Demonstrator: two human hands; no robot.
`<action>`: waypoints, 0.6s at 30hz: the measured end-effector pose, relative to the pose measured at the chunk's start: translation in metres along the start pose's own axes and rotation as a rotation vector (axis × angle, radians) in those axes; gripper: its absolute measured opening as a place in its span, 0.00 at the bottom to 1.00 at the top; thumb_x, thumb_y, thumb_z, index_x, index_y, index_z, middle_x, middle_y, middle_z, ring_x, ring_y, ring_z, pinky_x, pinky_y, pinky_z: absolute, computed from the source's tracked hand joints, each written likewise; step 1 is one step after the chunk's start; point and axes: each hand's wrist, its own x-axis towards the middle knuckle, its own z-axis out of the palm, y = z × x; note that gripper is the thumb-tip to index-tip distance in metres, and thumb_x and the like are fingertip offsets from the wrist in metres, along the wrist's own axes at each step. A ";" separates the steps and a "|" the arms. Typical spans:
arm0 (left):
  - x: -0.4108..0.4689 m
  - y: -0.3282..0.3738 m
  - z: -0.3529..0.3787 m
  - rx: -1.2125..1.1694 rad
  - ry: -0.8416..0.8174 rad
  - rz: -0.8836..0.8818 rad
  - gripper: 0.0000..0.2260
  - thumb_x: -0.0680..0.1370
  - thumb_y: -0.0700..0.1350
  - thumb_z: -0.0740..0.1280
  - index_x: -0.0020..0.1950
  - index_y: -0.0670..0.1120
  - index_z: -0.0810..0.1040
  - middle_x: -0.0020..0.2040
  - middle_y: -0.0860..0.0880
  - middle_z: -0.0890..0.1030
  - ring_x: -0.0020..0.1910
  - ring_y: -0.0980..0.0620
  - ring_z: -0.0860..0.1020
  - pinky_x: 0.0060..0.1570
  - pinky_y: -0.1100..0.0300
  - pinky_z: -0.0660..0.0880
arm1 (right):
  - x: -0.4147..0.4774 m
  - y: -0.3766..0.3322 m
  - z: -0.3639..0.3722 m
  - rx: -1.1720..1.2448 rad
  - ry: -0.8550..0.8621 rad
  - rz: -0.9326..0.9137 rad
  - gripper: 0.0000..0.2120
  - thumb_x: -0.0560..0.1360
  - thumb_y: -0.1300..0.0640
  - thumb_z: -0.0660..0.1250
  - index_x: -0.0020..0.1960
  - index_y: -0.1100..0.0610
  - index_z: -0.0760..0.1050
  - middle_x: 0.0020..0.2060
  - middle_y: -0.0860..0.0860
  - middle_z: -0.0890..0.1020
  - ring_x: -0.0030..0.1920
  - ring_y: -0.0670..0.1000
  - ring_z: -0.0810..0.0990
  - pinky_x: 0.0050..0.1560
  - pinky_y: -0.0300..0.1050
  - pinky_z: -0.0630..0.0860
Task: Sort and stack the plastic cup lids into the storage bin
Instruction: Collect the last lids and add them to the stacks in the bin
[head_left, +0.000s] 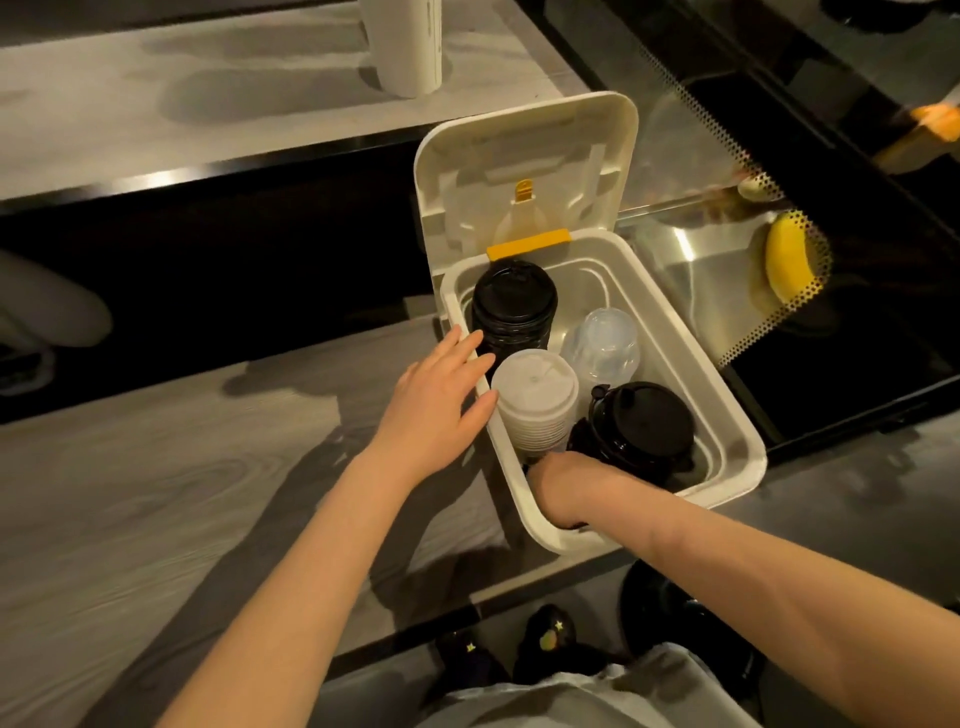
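Note:
A white storage bin (737, 415) stands on the counter with its hinged lid (524, 161) tipped up at the back. Inside are a tall stack of black lids (511, 306) at the back left, a stack of white lids (535, 400) in front of it, clear domed lids (602, 345) in the middle and black lids (644, 423) at the front right. My left hand (441, 400) rests with straight fingers on the bin's left rim, beside the white stack. My right hand (571, 486) reaches down into the bin's near corner; its fingers are hidden.
The bin sits at the right end of a grey wood-grain counter (156, 467). A white cylinder (405, 47) stands on the higher ledge behind. To the right is a glass display case with a yellow banana (784, 265) inside. The counter's front edge runs just below my forearms.

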 end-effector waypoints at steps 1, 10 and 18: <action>0.000 0.001 0.000 0.011 -0.008 -0.001 0.22 0.81 0.52 0.56 0.74 0.50 0.62 0.77 0.52 0.55 0.76 0.54 0.48 0.72 0.46 0.55 | 0.001 0.000 0.001 0.016 0.009 0.014 0.13 0.78 0.64 0.58 0.61 0.62 0.74 0.59 0.59 0.78 0.58 0.59 0.77 0.56 0.51 0.74; -0.002 0.009 -0.004 0.018 0.010 -0.033 0.21 0.80 0.51 0.57 0.73 0.49 0.64 0.76 0.51 0.58 0.76 0.53 0.51 0.72 0.47 0.55 | -0.050 0.032 -0.014 0.511 0.355 0.020 0.10 0.75 0.59 0.63 0.56 0.55 0.72 0.49 0.52 0.79 0.46 0.52 0.77 0.46 0.46 0.76; -0.004 0.050 -0.022 -0.515 0.069 -0.066 0.14 0.78 0.46 0.65 0.63 0.48 0.76 0.50 0.57 0.78 0.49 0.61 0.75 0.51 0.68 0.71 | -0.082 0.064 -0.018 1.315 0.681 -0.136 0.13 0.75 0.61 0.66 0.51 0.42 0.74 0.47 0.52 0.83 0.49 0.52 0.82 0.53 0.52 0.79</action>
